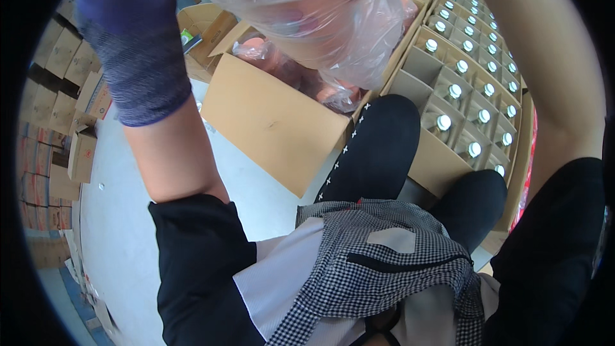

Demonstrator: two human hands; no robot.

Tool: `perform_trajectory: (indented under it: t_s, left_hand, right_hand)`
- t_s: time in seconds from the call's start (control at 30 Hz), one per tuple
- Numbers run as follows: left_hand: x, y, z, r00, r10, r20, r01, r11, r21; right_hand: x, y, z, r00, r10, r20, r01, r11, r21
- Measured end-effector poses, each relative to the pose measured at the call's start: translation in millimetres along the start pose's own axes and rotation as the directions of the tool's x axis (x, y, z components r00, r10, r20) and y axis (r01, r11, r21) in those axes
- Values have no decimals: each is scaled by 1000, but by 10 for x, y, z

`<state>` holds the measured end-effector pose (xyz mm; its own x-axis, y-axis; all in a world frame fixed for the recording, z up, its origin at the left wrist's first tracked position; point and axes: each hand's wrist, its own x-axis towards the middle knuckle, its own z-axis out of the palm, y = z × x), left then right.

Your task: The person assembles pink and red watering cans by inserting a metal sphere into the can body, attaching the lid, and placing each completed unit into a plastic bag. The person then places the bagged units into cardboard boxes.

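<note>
A large clear plastic bag filled with orange-pink pieces is seen at the top of the view, above an open carton whose broad flap is folded out toward the person. The left hand, covered by a purple and grey knitted glove, is raised just beside the bag's left end; its fingers are hidden, so whether the bag is gripped cannot be told. The right forearm is stretched upward along the right side, and the right hand is cut off by the upper edge, so its state cannot be told. Inside the open carton, smaller bags of orange pieces are held. To its right, capped clear bottles are stood upright in a divided box. At far left, cartons are stacked.
</note>
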<state>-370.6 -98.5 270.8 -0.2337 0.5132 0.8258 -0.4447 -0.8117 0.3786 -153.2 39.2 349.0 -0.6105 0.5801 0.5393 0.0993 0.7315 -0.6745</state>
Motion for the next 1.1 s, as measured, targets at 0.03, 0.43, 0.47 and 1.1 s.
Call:
perform_trajectory:
  t_s: [0.03,0.43,0.47,1.1]
  left_hand:
    - [-34,-85,-110,994,13,-108,-1,993,114]
    - [-1122,-955,-692,895,16,-446,159,922,352]
    - [-1139,-1120,-743,865,24,-501,209,890,404]
    - [-1804,-1934,-1694,598,-475,-646,635,773,19]
  right_hand:
    - [119,103,110,999,-36,14,37,996,-87]
    - [437,1734,1256,968,-122,220,243,682,-690]
    - [409,1871,1267,969,-92,228,229,677,-700]
    - [-1515,3972,1887,713,582,391,-264,740,-619]
